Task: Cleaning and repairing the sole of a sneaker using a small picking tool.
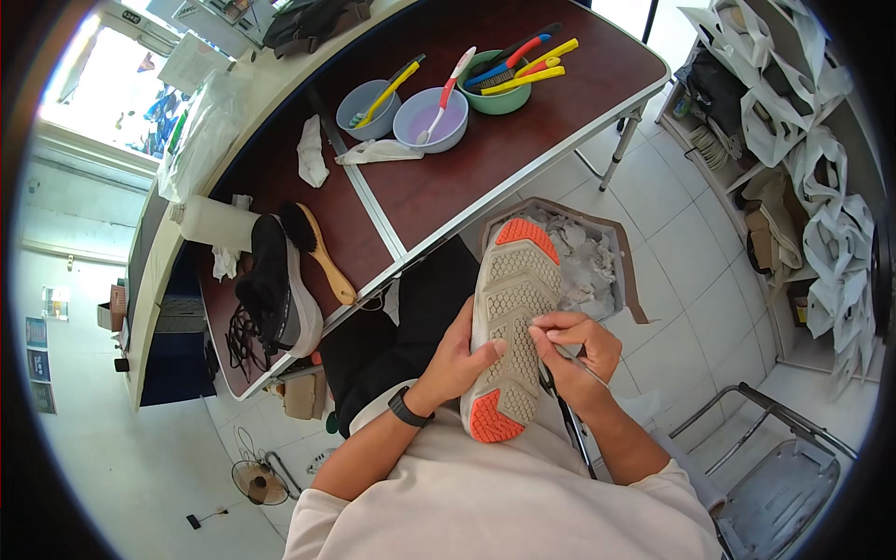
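Note:
My left hand [448, 369] grips a shoe [499, 373] by its side, sole up. The sole is beige-grey with textured tread and orange patches at both ends. My right hand [583, 364] pinches a thin tool [595, 378], like a metal pick, at the middle of the tread; its tip is too small to make out. On the table to the left stand a black shoe [275, 289] with loose laces and, beside it, a wooden-handled brush [327, 266].
The dark red table [583, 103] holds bowls [429, 126] with colourful brushes, white cloths [311, 149] and a plastic jug [213, 226]. Beyond the shoe is a box [590, 280] of crumpled paper. A metal chair [779, 476] is at lower right, shelving [784, 280] at right.

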A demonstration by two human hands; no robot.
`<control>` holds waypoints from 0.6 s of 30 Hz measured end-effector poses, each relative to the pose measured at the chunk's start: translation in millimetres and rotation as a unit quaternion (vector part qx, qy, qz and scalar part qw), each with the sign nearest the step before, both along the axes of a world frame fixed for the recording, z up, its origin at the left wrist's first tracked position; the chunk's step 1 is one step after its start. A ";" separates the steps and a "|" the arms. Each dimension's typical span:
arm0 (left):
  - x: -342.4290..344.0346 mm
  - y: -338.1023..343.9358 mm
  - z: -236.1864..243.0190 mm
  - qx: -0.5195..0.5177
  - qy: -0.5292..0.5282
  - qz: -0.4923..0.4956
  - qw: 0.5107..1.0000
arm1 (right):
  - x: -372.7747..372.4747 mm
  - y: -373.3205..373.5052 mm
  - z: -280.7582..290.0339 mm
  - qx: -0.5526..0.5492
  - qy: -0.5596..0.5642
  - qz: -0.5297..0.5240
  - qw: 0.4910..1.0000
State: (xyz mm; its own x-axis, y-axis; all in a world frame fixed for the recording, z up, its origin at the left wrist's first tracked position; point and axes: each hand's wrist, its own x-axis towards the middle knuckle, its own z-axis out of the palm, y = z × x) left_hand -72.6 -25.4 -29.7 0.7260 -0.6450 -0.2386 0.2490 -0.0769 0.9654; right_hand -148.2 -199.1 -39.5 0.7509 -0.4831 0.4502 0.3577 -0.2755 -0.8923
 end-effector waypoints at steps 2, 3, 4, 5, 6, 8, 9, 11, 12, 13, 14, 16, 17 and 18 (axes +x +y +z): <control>1.5 1.3 -2.0 -0.020 0.020 0.003 1.000 | -3.3 -5.4 3.4 0.003 -0.003 0.033 0.999; 2.2 1.9 -2.8 -0.040 0.040 0.007 0.998 | -5.6 -7.4 3.3 -0.020 -0.006 0.065 0.998; 2.7 2.4 -3.4 -0.039 0.040 0.006 0.998 | -7.3 -8.4 3.6 -0.042 -0.010 0.096 0.994; 3.0 2.8 -4.0 -0.033 0.034 0.003 0.999 | -7.6 -9.3 4.8 -0.041 -0.009 0.095 0.995; 3.0 3.1 -4.2 -0.027 0.028 -0.001 0.999 | -7.2 -10.3 6.3 -0.045 -0.012 0.105 0.993; 3.0 3.3 -3.7 -0.029 0.030 0.001 0.999 | -7.0 -10.8 7.4 -0.048 -0.014 0.115 0.992; 2.9 3.5 -3.5 -0.032 0.031 0.003 0.999 | -7.3 -10.6 7.5 -0.058 -0.020 0.119 0.991; 3.0 4.5 -5.9 -0.029 0.034 0.000 0.999 | -7.5 -10.9 8.5 -0.068 -0.025 0.124 0.990; 3.0 5.1 -6.7 -0.027 0.036 -0.002 0.999 | -7.5 -11.4 10.0 -0.094 -0.024 0.124 0.988; 2.8 5.2 -6.3 -0.027 0.037 -0.002 0.999 | -7.7 -12.2 10.9 -0.120 -0.024 0.123 0.985; 2.5 5.3 -5.3 -0.027 0.034 -0.003 0.999 | -7.6 -12.4 11.2 -0.120 -0.023 0.123 0.985; 1.7 5.3 -4.3 -0.027 0.031 -0.005 0.999 | -6.7 -11.6 12.0 -0.144 -0.031 0.122 0.981; 1.1 5.5 -4.1 -0.020 0.026 -0.004 0.999 | -6.2 -11.3 11.8 -0.145 -0.031 0.122 0.981; 0.8 5.5 -3.7 -0.012 0.022 -0.003 1.000 | -5.8 -11.0 11.3 -0.142 -0.032 0.121 0.982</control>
State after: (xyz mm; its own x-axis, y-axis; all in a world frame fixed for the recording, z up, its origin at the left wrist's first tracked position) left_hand -71.8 -19.9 -33.4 0.7108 -0.6557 -0.2548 0.2910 -0.0556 0.9551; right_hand -154.0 -210.1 -28.2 0.7942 -0.1421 0.5909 0.4957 -0.4110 -0.7651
